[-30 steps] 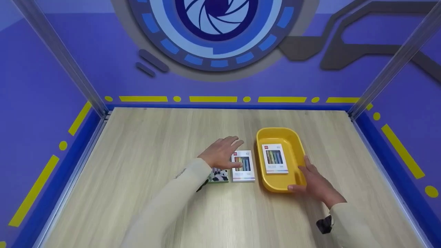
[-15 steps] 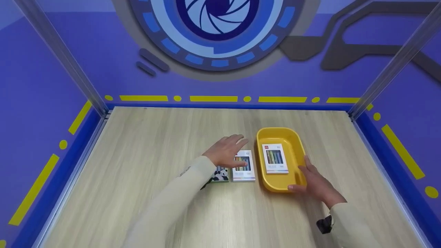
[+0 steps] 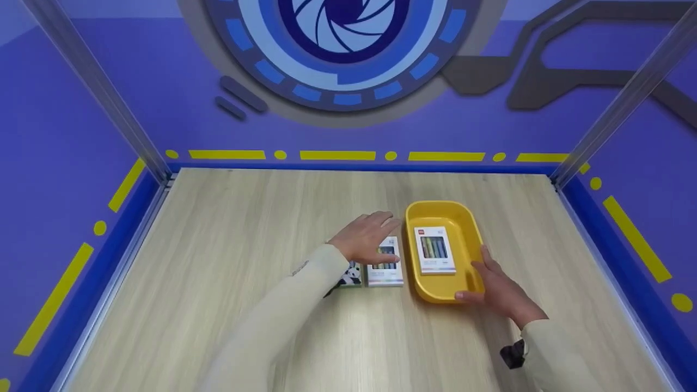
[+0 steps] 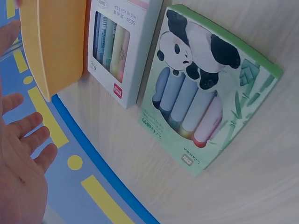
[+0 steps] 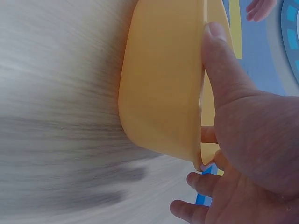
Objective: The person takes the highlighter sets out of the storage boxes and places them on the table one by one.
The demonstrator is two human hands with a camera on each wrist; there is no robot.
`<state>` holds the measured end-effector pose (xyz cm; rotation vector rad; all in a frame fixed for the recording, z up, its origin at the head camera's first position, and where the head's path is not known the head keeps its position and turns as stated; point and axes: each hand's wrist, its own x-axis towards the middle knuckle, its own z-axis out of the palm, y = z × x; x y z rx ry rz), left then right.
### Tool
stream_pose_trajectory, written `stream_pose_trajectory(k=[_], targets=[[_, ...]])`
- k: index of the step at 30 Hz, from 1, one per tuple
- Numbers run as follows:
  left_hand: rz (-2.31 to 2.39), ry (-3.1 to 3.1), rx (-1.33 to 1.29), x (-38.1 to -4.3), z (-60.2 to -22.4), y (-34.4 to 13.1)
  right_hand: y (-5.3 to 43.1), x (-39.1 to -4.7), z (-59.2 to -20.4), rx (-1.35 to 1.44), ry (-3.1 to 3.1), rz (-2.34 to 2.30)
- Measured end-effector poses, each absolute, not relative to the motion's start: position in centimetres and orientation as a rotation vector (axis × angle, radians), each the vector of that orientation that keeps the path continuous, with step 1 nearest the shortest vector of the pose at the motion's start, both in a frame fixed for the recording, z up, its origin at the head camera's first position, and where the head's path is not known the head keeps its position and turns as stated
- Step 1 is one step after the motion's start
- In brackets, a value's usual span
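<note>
My left hand (image 3: 362, 238) hovers with fingers spread over a white box of highlighters (image 3: 386, 277) on the table. In the left wrist view the hand (image 4: 23, 168) is apart from that box (image 4: 105, 70). Beside it lies a green panda-printed box of markers (image 4: 173, 121), partly hidden by my left arm in the head view. My right hand (image 3: 503, 294) grips the near right corner of a yellow plastic bin (image 3: 438, 288); its thumb lies on the rim in the right wrist view. Inside the bin lies a similar white box (image 3: 435, 265).
The bin stands on a wood-grain table (image 3: 245, 228), just right of the white box. Blue-purple walls (image 3: 348, 139) with yellow dashes rise at the back and both sides. Metal posts (image 3: 626, 103) stand at the back corners.
My left hand has drifted slightly right over the white box, uncovering less of the panda box. The right hand and the bin have stayed put.
</note>
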<state>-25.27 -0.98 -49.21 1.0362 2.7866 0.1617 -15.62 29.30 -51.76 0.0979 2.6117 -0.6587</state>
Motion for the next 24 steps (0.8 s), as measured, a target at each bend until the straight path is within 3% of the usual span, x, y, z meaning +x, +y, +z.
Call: stream_pose_trajectory(k=[24], targets=[[0.165, 2.770, 1.113, -25.1, -48.9, 1.3, 29.4, -15.6, -51.8, 0.061, 2.619, -0.679]])
